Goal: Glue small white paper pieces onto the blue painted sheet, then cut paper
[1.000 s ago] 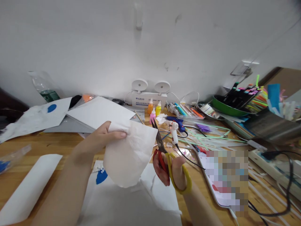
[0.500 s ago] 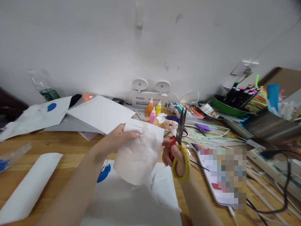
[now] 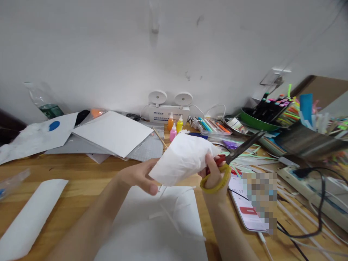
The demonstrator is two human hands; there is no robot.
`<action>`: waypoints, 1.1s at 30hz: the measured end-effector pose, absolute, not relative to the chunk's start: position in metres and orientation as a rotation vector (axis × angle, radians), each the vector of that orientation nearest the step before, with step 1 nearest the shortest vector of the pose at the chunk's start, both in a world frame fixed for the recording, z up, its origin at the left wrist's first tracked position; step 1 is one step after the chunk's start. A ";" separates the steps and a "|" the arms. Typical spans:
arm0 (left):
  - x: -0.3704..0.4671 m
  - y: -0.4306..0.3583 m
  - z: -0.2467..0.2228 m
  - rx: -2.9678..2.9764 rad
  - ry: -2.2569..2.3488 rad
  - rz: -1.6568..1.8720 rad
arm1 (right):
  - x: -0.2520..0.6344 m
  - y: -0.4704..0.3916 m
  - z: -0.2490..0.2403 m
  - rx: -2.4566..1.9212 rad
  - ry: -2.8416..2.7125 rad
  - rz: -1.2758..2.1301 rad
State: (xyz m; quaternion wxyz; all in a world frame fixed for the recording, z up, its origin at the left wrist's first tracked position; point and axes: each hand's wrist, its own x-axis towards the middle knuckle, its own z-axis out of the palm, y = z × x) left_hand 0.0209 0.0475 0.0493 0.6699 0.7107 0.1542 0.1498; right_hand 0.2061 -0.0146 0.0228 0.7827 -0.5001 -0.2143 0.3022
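My right hand (image 3: 214, 174) grips scissors (image 3: 231, 156) with red-and-yellow handles, their dark blades pointing up to the right. Its thumb and fingers also pinch the right end of a thin, crinkled white paper sheet (image 3: 185, 159). At the sheet's left edge, my left hand (image 3: 140, 177) is open, thumb apart from the fingers; the fingertips are partly hidden behind the sheet. Below lies a larger white sheet (image 3: 152, 235) on the wooden table, with narrow paper strips (image 3: 170, 217) scattered on it.
A curled white paper (image 3: 35, 217) lies at left. White boards (image 3: 114, 132) are stacked behind. Small paint bottles (image 3: 173, 132) stand by the wall. To the right are a phone (image 3: 250, 214), a power strip (image 3: 296, 185) with cables and a green bowl (image 3: 255, 123) of markers.
The paper sheet has turned and moved right, now pinched by my right hand. My left hand has loosened its grip on it. The scissors have tilted from upright toward the right.
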 end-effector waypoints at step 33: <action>0.044 0.039 0.065 0.931 0.714 0.926 | 0.208 -0.004 -0.003 -0.913 -0.866 1.030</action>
